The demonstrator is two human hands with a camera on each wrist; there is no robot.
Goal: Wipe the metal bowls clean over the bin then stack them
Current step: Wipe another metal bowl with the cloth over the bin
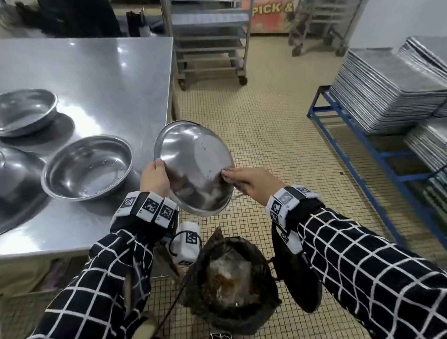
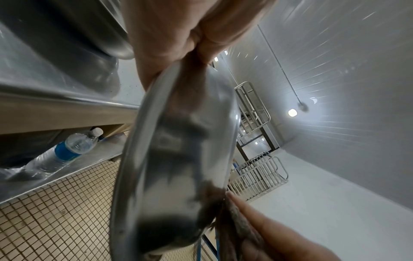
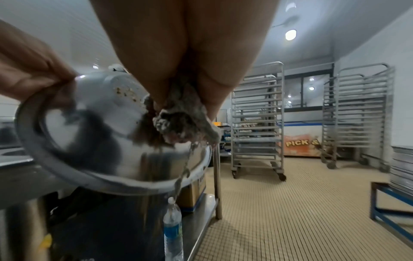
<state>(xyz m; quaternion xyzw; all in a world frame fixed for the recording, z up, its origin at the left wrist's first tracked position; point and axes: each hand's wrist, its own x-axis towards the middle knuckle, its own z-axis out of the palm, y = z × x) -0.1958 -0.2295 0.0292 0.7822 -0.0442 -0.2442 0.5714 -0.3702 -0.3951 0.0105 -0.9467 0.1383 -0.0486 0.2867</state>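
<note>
only legible text is "pick &" in yellow letters on an orange-red chest freezer front (image 3: 300,143) between two tray racks, far beyond the right hand's fingertips; bottle label unreadable.

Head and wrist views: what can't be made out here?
- Head view: the cloth lies mostly hidden under the right hand.
- Left wrist view: the held bowl is edge-on, its inside blurred.
- Head view: the bin contents are an indistinct brown mass.

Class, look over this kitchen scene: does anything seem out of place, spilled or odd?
A water bottle stands on the table's lower shelf, beside a dark bag. The tilted bowl still carries food specks. Nothing looks spilled.
</note>
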